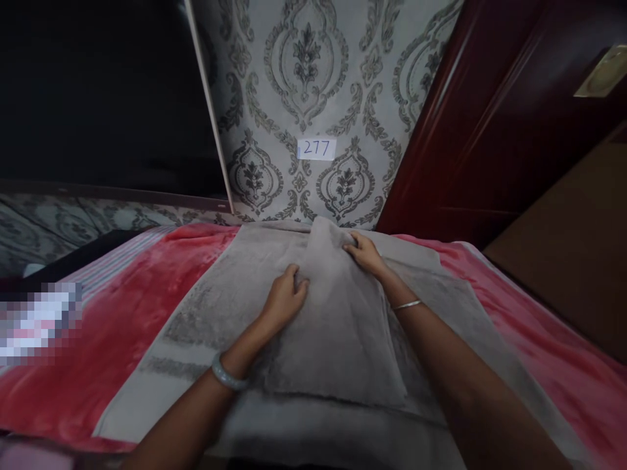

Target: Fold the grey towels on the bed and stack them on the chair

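A wall (274,78) papered in grey ornament, with a small paper label (317,148) on it, rises behind a bed. A dark wooden door (490,130) stands at the right. A red blanket (147,294) covers the bed, and a grey towel (333,339) lies spread over its middle, probably because the wide, soft surface lets the cloth lie flat. One part of the towel is doubled over the rest and rises in a ridge at the far end.

The left hand (285,299), with a pale bangle (228,377) on its wrist, has its fingers curled round the left edge of this upper layer and grips it. The right hand (366,254), with a thin bracelet (406,305) on its wrist, rests with bent fingers on the ridge. I cannot tell whether it pinches the cloth or only presses it. With one hand on each side, the upper layer seems to be kept straight and stopped from sliding.
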A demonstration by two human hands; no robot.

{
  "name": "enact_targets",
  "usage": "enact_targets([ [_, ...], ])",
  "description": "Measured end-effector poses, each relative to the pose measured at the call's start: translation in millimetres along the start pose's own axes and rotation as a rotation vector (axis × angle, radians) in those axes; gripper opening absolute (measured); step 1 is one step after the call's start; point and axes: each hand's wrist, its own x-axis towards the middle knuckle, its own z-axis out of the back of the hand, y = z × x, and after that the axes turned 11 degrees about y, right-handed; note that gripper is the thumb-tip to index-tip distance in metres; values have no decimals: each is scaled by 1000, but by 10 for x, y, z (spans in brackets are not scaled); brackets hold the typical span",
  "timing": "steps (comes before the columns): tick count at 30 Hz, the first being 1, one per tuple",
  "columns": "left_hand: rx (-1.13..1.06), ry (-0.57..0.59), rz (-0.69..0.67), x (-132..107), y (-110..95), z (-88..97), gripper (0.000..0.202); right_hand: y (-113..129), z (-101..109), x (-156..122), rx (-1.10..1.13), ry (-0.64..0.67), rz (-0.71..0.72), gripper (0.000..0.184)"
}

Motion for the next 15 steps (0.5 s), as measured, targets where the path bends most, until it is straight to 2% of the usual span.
enact_targets([
  [3,-73,-55,-41,-123,-106,302,29,299,155,135,-58,-1,69,30],
  [6,-153,-97,-44,-247,2,718,33,675,87,396,-102,35,120,28],
  [8,-213,-106,4,-304,226,970,40,917,-140,577,-146,89,123,31],
  [10,-251,-97,92,-338,544,1135,49,1110,-489,694,-202,167,86,35],
  [12,-222,-107,212,-353,894,1184,52,1227,-885,717,-248,247,17,38],
  [15,-159,-108,362,-355,1336,1086,42,1261,-1372,647,-270,299,-34,38],
])
